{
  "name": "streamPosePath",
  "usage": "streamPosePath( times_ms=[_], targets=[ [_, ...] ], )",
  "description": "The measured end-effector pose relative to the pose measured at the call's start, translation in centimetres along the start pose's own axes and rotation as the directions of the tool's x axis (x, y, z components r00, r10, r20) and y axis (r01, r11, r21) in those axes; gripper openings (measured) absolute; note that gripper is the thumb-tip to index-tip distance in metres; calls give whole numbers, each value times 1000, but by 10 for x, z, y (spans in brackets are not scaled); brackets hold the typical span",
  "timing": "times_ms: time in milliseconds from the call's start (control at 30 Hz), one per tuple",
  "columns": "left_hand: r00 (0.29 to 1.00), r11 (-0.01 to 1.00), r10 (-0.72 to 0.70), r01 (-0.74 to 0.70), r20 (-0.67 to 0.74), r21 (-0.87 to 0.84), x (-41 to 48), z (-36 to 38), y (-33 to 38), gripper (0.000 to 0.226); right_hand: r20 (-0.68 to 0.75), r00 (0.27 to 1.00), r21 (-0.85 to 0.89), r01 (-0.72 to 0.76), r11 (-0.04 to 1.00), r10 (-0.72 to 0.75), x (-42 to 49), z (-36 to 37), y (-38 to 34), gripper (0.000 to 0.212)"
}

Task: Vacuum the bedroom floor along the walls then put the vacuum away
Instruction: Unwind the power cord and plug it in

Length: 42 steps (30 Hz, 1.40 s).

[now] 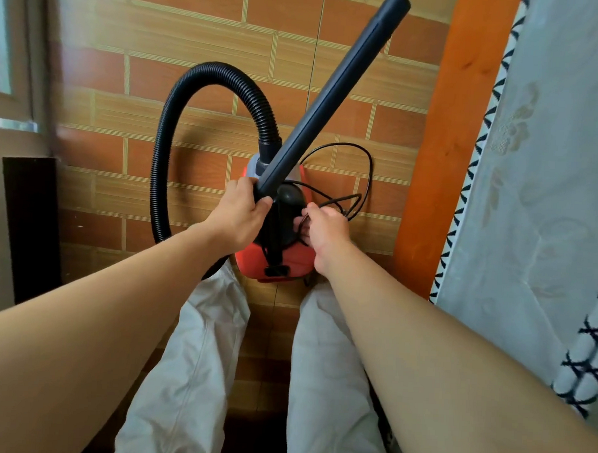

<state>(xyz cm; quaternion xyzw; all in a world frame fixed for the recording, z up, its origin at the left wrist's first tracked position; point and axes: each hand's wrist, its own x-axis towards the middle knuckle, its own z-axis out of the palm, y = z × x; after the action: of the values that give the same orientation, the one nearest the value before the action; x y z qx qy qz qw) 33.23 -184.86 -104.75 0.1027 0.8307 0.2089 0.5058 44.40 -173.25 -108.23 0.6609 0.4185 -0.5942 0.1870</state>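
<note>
Head view. Risked dropping the loose cord (350, 198) loops at 3 o'clock of the vacuum body (289, 263): only bunched, not wound, so liable to snag underfoot. Also risked swinging the wand (333, 94), tilted toward 1 o'clock, into the bed frame (459, 130) w/ any slack in grip. Clamped left hand (241, 213) round wand's lower end; curled right hand (328, 232) tight on the cord bundle. Found vacuum body low betw. both hands, prob. resting on the floor (160, 83); contact w/ right hand unclear. Hose (215, 70) arched from 12 round to 9 o'clock.
</note>
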Motion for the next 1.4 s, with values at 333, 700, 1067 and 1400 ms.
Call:
streamPosePath(
  times_ms=[333, 700, 1067, 1400],
  targets=[
    [959, 981, -193, 196, -207, -8, 20, 16, 15, 51, -1, 965, -595, 211, 776, -264, 38, -36, -38, 33],
    [940, 956, -278, 290, -198, 33, 26, 8, 24, 48, 43, 924, -696, 301, 652, -380, 58, -23, -46, 34],
    [945, 917, -294, 238, -140, -320, 35, 9, -1, 53, 151, 794, -877, 383, 291, -590, 117, -6, -77, 22],
    [909, 894, -373, 297, -186, -337, 49, 19, -9, 53, 389, 804, -921, 336, -196, -451, 165, 28, -87, 40]
  ],
)
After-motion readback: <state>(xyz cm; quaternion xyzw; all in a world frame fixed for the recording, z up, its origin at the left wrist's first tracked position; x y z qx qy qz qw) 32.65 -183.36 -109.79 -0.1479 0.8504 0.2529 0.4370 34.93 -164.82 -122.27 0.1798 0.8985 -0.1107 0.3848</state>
